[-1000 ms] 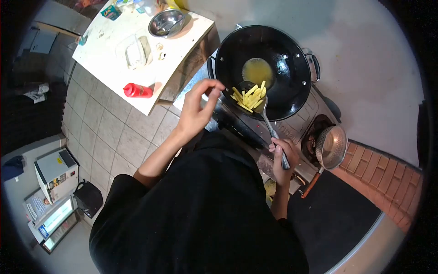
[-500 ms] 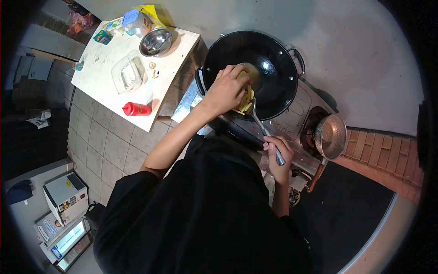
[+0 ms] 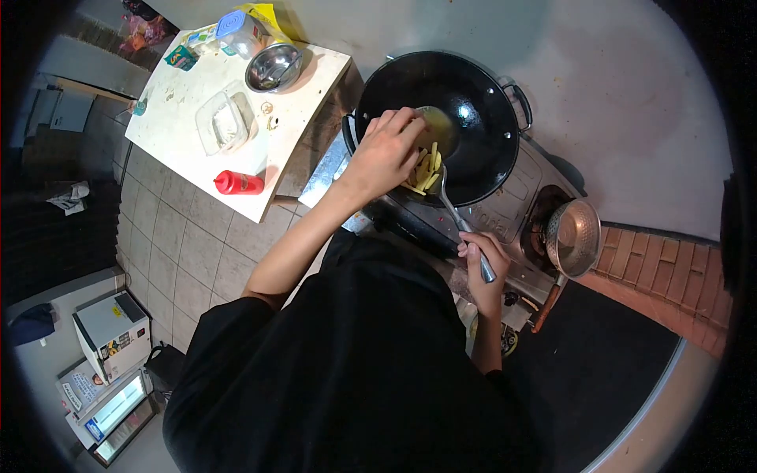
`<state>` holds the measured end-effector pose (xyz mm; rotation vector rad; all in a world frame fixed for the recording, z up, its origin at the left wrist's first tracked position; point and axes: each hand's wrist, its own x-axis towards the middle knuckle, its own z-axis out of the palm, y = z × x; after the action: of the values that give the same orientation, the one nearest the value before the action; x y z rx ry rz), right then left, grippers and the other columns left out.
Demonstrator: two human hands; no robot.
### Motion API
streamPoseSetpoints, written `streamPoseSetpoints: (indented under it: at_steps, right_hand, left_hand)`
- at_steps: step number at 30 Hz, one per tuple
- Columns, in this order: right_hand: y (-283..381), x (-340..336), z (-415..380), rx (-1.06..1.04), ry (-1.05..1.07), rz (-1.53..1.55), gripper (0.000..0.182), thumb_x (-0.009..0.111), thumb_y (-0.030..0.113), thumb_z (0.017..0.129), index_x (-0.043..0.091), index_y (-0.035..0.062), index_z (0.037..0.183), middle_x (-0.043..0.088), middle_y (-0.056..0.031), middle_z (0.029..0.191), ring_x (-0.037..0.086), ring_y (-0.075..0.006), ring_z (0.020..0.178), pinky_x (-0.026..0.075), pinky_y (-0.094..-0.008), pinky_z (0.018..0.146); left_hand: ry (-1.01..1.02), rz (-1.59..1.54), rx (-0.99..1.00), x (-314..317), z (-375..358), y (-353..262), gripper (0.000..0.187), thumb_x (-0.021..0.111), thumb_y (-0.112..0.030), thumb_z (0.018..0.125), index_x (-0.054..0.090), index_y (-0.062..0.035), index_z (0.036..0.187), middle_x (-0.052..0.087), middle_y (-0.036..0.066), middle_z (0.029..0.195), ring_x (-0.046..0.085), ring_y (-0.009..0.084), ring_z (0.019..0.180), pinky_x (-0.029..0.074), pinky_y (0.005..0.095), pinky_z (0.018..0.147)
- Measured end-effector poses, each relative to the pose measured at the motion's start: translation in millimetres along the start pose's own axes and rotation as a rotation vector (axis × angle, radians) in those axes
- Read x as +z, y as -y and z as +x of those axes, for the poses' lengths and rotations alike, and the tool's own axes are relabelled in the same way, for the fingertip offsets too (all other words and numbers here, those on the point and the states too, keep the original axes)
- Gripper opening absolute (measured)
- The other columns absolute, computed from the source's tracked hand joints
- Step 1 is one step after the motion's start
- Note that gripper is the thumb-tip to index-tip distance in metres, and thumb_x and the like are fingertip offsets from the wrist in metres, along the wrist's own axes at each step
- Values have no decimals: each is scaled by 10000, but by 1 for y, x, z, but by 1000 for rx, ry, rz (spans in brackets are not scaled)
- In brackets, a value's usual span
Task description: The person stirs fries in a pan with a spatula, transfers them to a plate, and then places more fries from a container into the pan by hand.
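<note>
The left hand (image 3: pixel 386 155) reaches over the near left side of a black wok (image 3: pixel 477 169), its fingers bent downward and fairly close together; their tips are hidden behind the hand, so I cannot tell whether they hold anything. Yellow strips (image 3: pixel 426 173) lie in a pile inside the wok's rim, just to the right of that hand and at the lower end of a metal utensil (image 3: pixel 452 209). The right hand (image 3: pixel 484 260) has its fingers wrapped around the utensil's handle, which slants out over the wok's near rim. A pool of yellowish liquid (image 3: pixel 443 135) sits in the middle of the wok, partly covered by the left hand. The wok stands on a metal stove (image 3: pixel 527 177), and to its right a hammered copper-coloured pan (image 3: pixel 579 236) with a wooden handle rests over another burner. Left of the stove, a pale surface (image 3: pixel 177 130) carries a red squeeze bottle (image 3: pixel 240 183), a clear container (image 3: pixel 221 126), a shiny metal bowl (image 3: pixel 274 68) and a blue-lidded jar (image 3: pixel 234 27).
</note>
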<state>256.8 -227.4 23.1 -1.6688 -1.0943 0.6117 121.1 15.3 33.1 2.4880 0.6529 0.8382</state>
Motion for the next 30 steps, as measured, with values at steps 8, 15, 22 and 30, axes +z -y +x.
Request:
streamPoseSetpoints:
  at_steps: [8, 15, 22, 30]
  right_hand:
    - [-5, -1, -1, -20, -1, 7, 171, 563, -14, 925, 703, -21, 1023, 651, -108, 826, 657, -161, 724, 498, -262, 683]
    - [0, -1, 1, -20, 4, -5, 171, 561, -16, 923, 701, -22, 1020, 653, -113, 839, 661, -161, 724, 503, -263, 678]
    - [4, -5, 2, -29, 8, -36, 186, 540, -1, 937, 698, -22, 1034, 655, -115, 852, 665, -158, 727, 513, -261, 660]
    - [12, -15, 7, -17, 44, -102, 190, 533, 3, 939, 699, -17, 1032, 652, -111, 848, 658, -160, 728, 507, -267, 677]
  left_hand:
    - [-310, -212, -207, -52, -35, -6, 21, 618, -3, 909, 622, 18, 912, 625, 117, 890, 627, 266, 808, 497, 332, 728]
    - [-391, -177, -442, -56, -105, 21, 206, 567, -64, 982, 561, 44, 807, 571, 105, 757, 538, 179, 681, 429, 302, 638]
    - [-376, -367, -728, -31, -150, 12, 435, 555, -187, 1028, 450, 8, 653, 357, -27, 570, 329, 58, 562, 252, 298, 492]
    - [-352, -389, -746, -33, -152, 5, 467, 560, -230, 1030, 453, 13, 646, 345, -49, 564, 303, 47, 562, 225, 299, 485]
